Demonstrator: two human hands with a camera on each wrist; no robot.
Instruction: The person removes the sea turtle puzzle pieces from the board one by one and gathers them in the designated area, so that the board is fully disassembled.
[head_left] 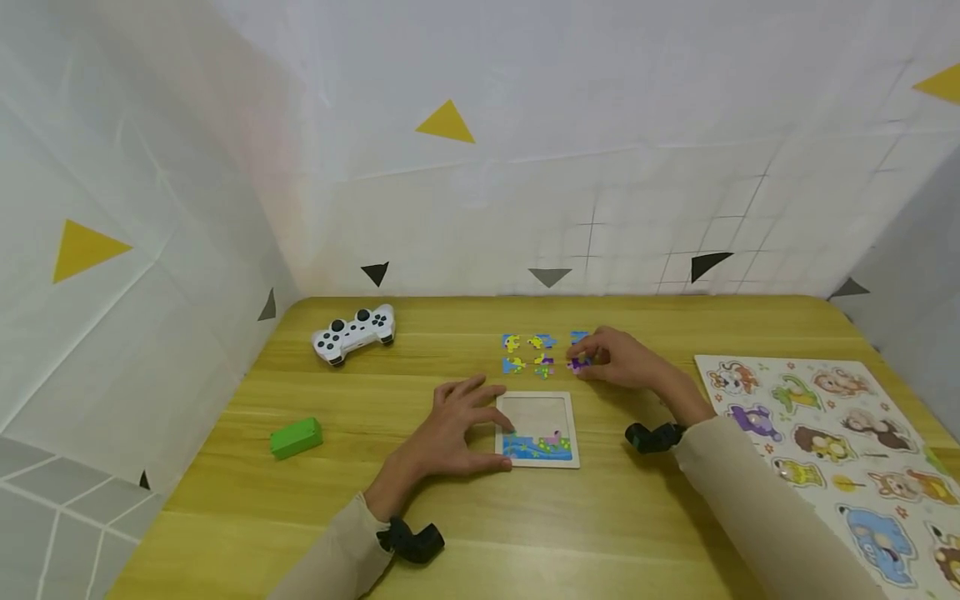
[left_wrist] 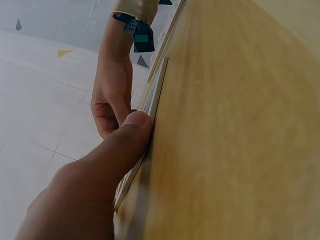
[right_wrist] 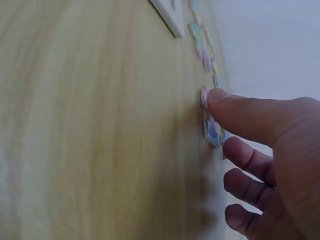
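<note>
A small puzzle tray (head_left: 574, 429) with a pale frame lies on the table, its lower part filled with blue, green and pink pieces. My left hand (head_left: 453, 429) rests at its left side, fingers spread, the thumb (left_wrist: 136, 120) against the near edge and the index fingertip over the left border. Beyond the tray, my right hand (head_left: 622, 358) pinches a purple puzzle piece (head_left: 576, 365) between thumb and index finger, low at the table. In the right wrist view the thumb (right_wrist: 220, 97) touches that piece; the index tip is hidden.
Several loose puzzle pieces (head_left: 512, 342) lie in two rows behind the tray. A white game controller (head_left: 354, 332) sits at the back left, a green block (head_left: 296, 438) at the left. An animal puzzle board (head_left: 817, 450) covers the right side. A white wall (head_left: 480, 208) stands behind the table.
</note>
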